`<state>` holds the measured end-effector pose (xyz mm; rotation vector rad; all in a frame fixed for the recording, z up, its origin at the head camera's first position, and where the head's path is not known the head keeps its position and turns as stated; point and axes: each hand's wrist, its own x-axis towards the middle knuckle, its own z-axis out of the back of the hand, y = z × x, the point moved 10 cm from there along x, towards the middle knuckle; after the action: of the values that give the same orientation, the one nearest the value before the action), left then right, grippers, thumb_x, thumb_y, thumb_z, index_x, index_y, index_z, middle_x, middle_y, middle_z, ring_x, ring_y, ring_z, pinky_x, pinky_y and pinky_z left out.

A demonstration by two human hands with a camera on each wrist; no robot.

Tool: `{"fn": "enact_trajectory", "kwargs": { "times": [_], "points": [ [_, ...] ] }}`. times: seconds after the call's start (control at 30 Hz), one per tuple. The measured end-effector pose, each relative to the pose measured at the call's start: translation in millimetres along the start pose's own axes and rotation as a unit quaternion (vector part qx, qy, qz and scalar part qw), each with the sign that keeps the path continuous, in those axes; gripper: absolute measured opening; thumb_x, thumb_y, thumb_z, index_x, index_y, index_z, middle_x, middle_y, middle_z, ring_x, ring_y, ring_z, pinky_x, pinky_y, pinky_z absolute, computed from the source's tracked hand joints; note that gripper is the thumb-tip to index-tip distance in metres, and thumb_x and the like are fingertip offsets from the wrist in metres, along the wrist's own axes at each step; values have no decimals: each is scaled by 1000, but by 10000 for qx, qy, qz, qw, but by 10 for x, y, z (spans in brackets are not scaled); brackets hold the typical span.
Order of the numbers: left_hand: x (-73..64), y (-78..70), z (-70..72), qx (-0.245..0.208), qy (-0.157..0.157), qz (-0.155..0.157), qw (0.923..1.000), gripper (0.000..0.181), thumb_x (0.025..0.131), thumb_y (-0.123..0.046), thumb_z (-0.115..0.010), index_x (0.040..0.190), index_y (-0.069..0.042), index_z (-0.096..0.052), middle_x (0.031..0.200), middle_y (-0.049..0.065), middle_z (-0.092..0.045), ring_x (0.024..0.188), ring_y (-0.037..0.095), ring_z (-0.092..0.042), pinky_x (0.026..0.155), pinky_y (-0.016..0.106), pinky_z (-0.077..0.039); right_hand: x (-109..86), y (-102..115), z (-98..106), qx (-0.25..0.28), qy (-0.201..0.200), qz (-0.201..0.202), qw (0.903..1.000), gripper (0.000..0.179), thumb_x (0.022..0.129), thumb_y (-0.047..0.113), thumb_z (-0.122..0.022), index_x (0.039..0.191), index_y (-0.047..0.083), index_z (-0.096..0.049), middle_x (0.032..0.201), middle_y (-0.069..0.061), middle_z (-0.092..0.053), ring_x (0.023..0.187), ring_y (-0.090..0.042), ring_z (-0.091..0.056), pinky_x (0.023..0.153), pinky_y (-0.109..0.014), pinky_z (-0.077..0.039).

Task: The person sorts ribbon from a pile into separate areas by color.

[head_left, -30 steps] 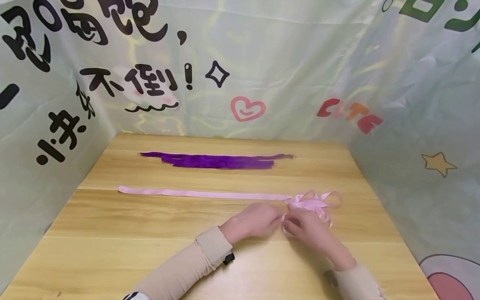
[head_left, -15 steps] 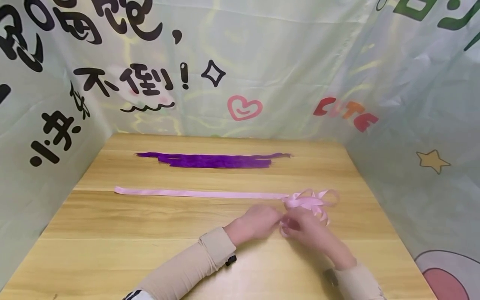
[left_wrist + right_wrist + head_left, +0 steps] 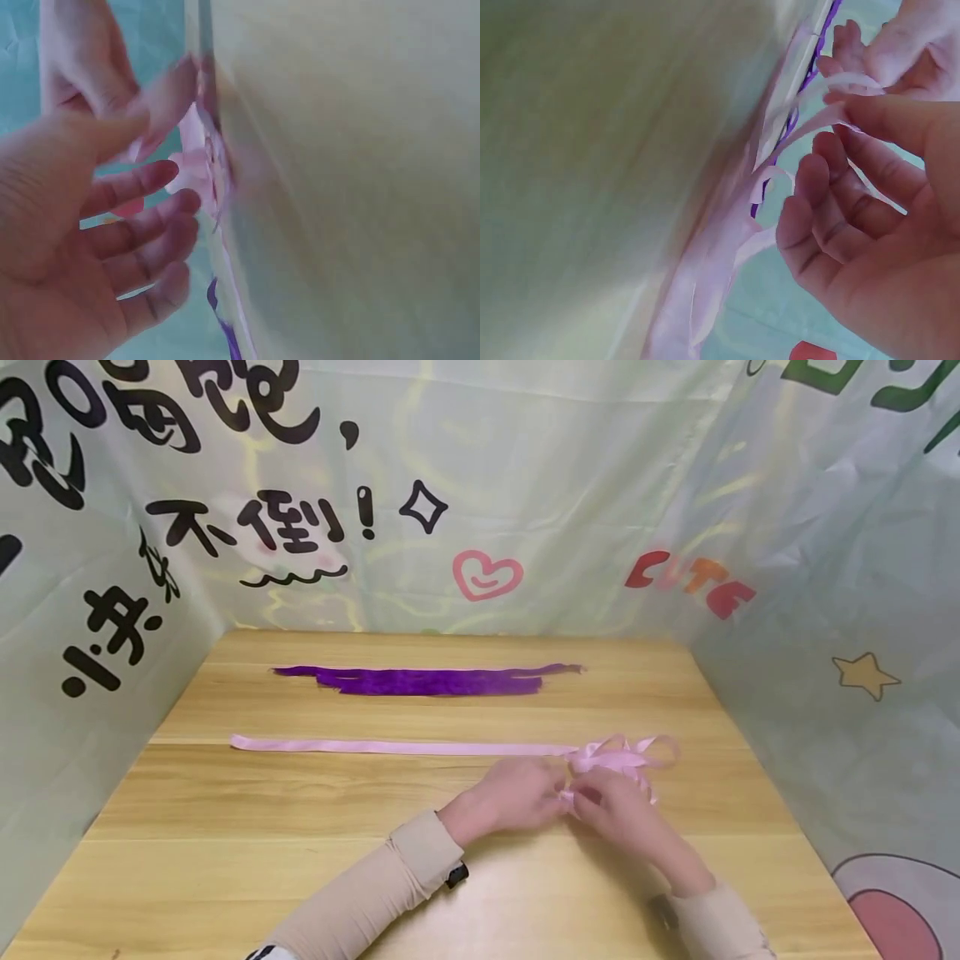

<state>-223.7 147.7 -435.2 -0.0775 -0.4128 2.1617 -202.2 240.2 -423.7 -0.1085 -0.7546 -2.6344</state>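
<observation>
A pale pink satin ribbon (image 3: 405,747) stretches left across the wooden table from a bunch of pink loops (image 3: 611,758) at the right. Just in front of this bunch, my left hand (image 3: 517,793) and right hand (image 3: 622,806) meet over a piece of pink ribbon. My right hand (image 3: 870,202) pinches a ribbon strand (image 3: 814,129) between thumb and index finger, its other fingers loosely curled. A second strand arches to the thumb of my left hand (image 3: 922,52). Motion blur softens the left thumb area in the left wrist view, where the left fingers (image 3: 135,240) curve loosely.
Behind the pink ribbon, several purple ribbon strips (image 3: 442,682) lie in a flat row near the table's far edge. Printed cloth walls (image 3: 570,493) enclose the wooden table (image 3: 300,802) at the back and on both sides.
Both hands stay together in front of the loops, working the pink ribbon with small finger movements. A bit of pink shows more plainly between them now. The view has shifted slightly.
</observation>
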Motion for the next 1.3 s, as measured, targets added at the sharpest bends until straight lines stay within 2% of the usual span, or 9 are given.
{"fn": "enact_trajectory", "kwargs": {
  "times": [0.17,0.37,0.63,0.73,0.83,0.97,1.07,1.17,1.3],
  "points": [
    [-10,-65,48,319,-265,-199,9989,24,110,-32,-50,97,-22,-68,90,-9,-65,78,5,-58,74,19,-51,10,64,64,121,-232,156,9995,9,92,12,-80,91,20,-76,84,14,-69,79,-2,-60,77,-30,-54],
    [-37,-83,111,-474,-327,-221,9981,32,109,-33,-49,125,-18,-72,85,-11,-63,67,2,-52,63,16,-44,-6,51,65,702,-98,-10,9975,10,94,4,-73,100,12,-76,80,6,-71,58,3,-54,55,-22,-51],
    [-49,-63,172,-692,-549,-123,9960,22,107,-25,-52,97,-20,-71,77,-12,-60,66,1,-50,64,14,-43,4,139,181,459,-755,532,9947,13,88,-1,-77,95,11,-75,86,4,-74,75,1,-57,67,-26,-56],
    [-70,29,157,-1686,-520,218,9841,20,106,-27,-55,107,-19,-74,92,-9,-72,76,0,-58,77,17,-51,-6,146,205,435,-836,515,9942,15,87,-3,-76,98,8,-75,89,0,-75,76,1,-57,69,-30,-58],
    [-101,142,150,-2834,-474,622,9558,19,105,-24,-57,105,-19,-75,95,-5,-74,69,2,-55,75,21,-52,-6,151,214,428,-818,471,9946,17,86,-2,-78,98,9,-75,90,0,-76,75,-1,-59,70,-32,-59],
    [-155,219,184,-3779,-403,844,9211,25,103,-23,-55,91,-12,-74,76,-4,-64,57,4,-45,62,21,-46,-7,124,181,774,-617,353,9945,16,87,-2,-76,96,11,-72,85,3,-73,69,-1,-61,62,-27,-58],
    [-204,252,208,-4109,-387,826,9071,32,103,-25,-55,89,-3,-74,66,-6,-56,56,4,-43,58,20,-42,-10,106,169,902,-560,315,9939,16,88,-3,-74,94,11,-70,85,2,-71,66,-2,-61,59,-23,-55],
    [-236,259,226,-4119,-411,685,9077,36,105,-26,-57,88,2,-73,60,-7,-50,52,4,-38,53,19,-37,-16,106,168,924,-524,271,9940,16,88,-2,-72,98,10,-69,93,-3,-73,71,-7,-64,62,-25,-56],
    [-242,198,225,-3752,-406,417,9251,34,108,-27,-58,90,-2,-72,64,-7,-54,52,2,-42,52,17,-40,-28,139,150,1360,-240,107,9904,25,97,2,-62,120,12,-67,112,-6,-75,94,-17,-73,82,-34,-61]
  ]
}}
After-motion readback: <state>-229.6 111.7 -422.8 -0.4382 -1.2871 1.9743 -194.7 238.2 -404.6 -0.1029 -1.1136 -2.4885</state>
